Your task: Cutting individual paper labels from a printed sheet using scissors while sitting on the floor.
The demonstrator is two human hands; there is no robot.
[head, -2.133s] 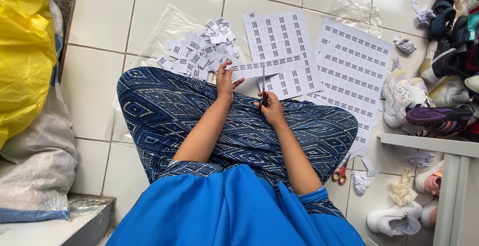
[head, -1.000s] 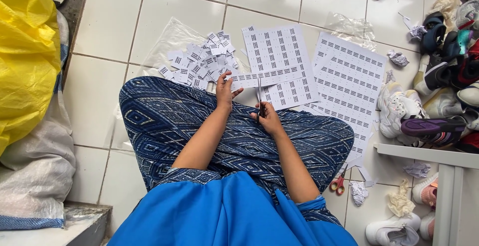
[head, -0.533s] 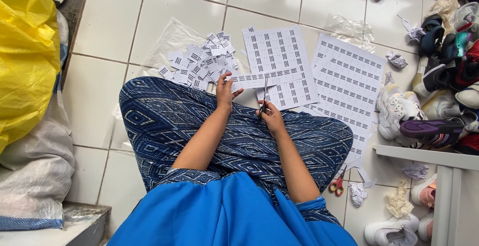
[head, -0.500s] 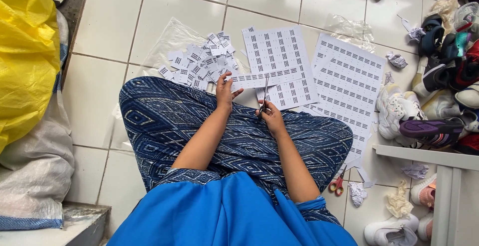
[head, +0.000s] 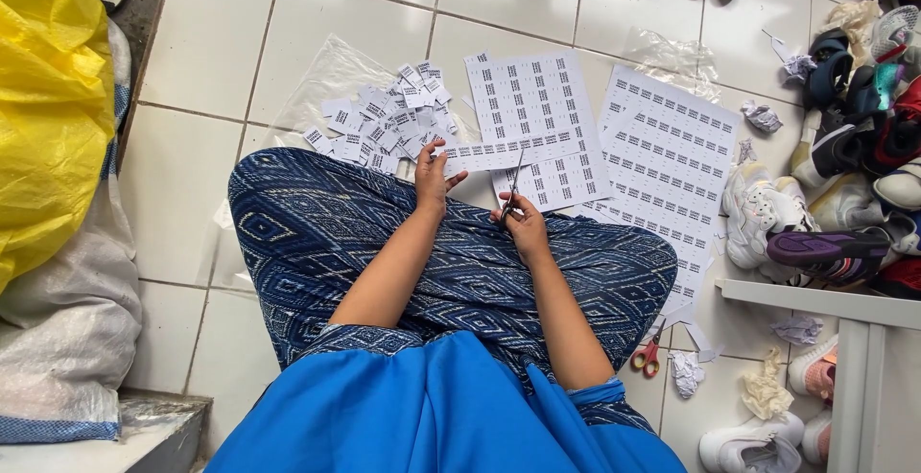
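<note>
Two hands work thin printed paper — left hand (head: 434, 174) pinching a strip (head: 484, 153), right hand (head: 523, 222) gripping metal scissors (head: 513, 185).

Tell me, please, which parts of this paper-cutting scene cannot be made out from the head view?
- Print on the label sheet: too small to read.
- Scissors: handles hidden inside the right hand; the blades are only a thin line.
- Left hand: its fingers partly cover the strip it pinches.
- Cut labels: too small to count.
- Yellow bag: cut off by the left edge.
- Red-handled scissors: partly hidden by the knee.
</note>
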